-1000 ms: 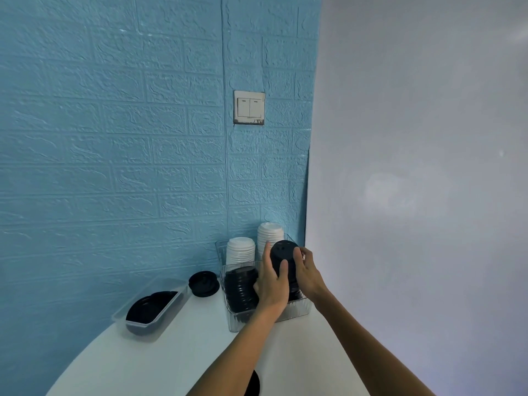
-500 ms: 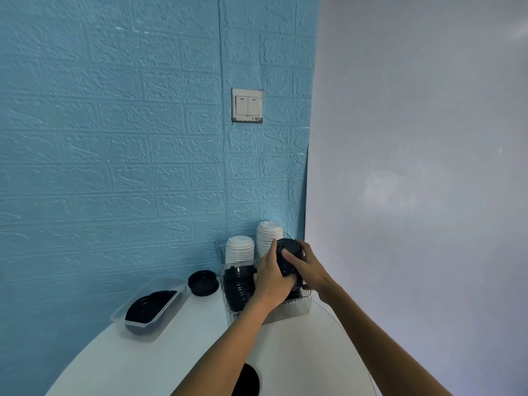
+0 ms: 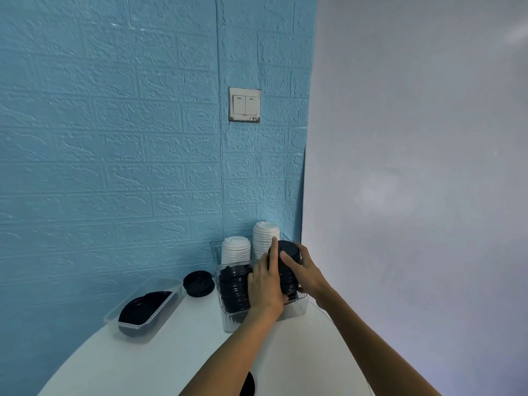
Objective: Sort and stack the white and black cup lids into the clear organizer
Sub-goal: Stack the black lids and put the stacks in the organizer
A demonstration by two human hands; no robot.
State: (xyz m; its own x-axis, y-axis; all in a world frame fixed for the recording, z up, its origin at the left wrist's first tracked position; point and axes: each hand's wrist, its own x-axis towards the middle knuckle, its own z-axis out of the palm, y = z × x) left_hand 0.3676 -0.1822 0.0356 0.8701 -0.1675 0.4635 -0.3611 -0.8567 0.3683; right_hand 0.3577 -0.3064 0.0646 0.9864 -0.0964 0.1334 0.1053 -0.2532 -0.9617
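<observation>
From my remote post, I see both bare hands working at the clear ribbed plastic organizer (image 3: 294, 308) that stands in the corner of the white round table (image 3: 160, 358), where the blue brick-patterned wall (image 3: 114, 138) meets the plain white wall (image 3: 414, 138). The left hand (image 3: 267, 284) lies against the near side of a tall stack of black round plastic cup lids (image 3: 288, 270) in the organizer's front right compartment, its fingers reaching up along the stack. The right hand (image 3: 304, 271) wraps the same stack from the other side, thumb across the upper lids. I cannot tell whether the stack's base sits on the organizer's floor.

A second, shorter stack of black lids (image 3: 234, 287) fills the front left compartment. Behind them stand two stacks of white plastic cup lids (image 3: 235, 250), the right one taller.

A single black lid (image 3: 198, 282) lies flat on the table just left of the organizer. Further left, a shallow clear rectangular tray (image 3: 137, 330) holds more black lids (image 3: 143, 308). A white double light switch (image 3: 245, 105) is mounted on the blue wall.
</observation>
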